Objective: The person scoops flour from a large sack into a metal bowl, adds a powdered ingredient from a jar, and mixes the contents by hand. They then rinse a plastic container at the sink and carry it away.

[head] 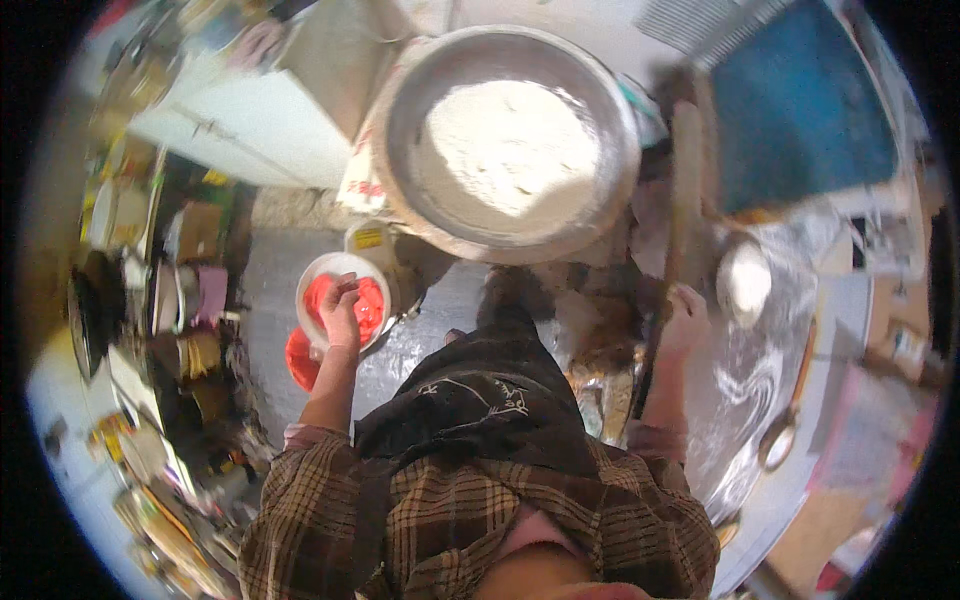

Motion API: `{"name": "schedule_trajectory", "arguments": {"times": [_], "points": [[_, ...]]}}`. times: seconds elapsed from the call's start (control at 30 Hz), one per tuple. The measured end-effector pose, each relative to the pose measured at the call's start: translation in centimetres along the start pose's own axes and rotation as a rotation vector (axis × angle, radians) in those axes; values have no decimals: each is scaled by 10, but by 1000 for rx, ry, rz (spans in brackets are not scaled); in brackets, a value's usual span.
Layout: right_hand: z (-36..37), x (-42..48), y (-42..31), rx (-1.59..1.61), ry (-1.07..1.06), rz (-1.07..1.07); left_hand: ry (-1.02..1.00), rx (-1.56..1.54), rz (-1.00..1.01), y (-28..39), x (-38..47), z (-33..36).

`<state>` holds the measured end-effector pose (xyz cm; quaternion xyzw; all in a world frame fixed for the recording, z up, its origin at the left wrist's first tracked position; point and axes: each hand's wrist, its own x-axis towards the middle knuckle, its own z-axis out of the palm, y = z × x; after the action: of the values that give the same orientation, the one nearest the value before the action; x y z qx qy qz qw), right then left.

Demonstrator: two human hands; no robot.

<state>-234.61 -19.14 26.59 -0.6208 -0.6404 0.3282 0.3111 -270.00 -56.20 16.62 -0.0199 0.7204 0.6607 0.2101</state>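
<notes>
My left hand [341, 309], fingers curled, is over a white bucket [341, 261] with glossy red material inside, which looks like plastic. Whether the fingers pinch anything is too blurred to tell. More red material [302, 363] shows beside the bucket, below its rim. At the wooden edge [681, 195] of the floury worktop on the right is my right hand [686, 319]. Its fingertips seem to touch that edge, and its grip is unclear. Ahead stands a wide metal basin [480, 54] holding a broad heap of white flour [514, 142].
On the worktop [705, 420] sit a bowl of white powder [746, 283] and a long-handled ladle [780, 442]. A blue panel [802, 112] rises beyond. A pale container with a yellow label [369, 238] stands behind the bucket. Crowded shelves [191, 300] line the left; a white cabinet [240, 127] is farther ahead.
</notes>
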Motion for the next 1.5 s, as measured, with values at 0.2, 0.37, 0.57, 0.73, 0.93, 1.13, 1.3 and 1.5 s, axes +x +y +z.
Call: {"name": "schedule_trajectory", "arguments": {"times": [0.2, 0.37, 0.57, 0.73, 0.93, 1.13, 1.3, 1.5], "points": [[131, 41, -77, -31, -401, -435, 259, 135, 41, -3, -59, -35], [216, 77, -82, -271, -537, -862, 631, -53, -102, -45, -138, -55], [298, 57, -88, -362, -994, -974, 902, -144, -323, -119, -221, -33], [344, 4, -112, -373, -1098, -1182, 948, 81, -676, -207, -300, -1], [373, -144, -145, -667, -1164, -1364, 964, 9, -868, -265, -402, 18], [361, -271, -137, -652, -1345, -1478, 1186, -735, -604, -255, -432, -55], [376, -360, -132, -656, -1511, -1601, 1336, -778, -341, -223, -413, -166], [452, -505, -134, -566, -1655, -1762, 1341, -856, -154, -194, -398, -309]]}}
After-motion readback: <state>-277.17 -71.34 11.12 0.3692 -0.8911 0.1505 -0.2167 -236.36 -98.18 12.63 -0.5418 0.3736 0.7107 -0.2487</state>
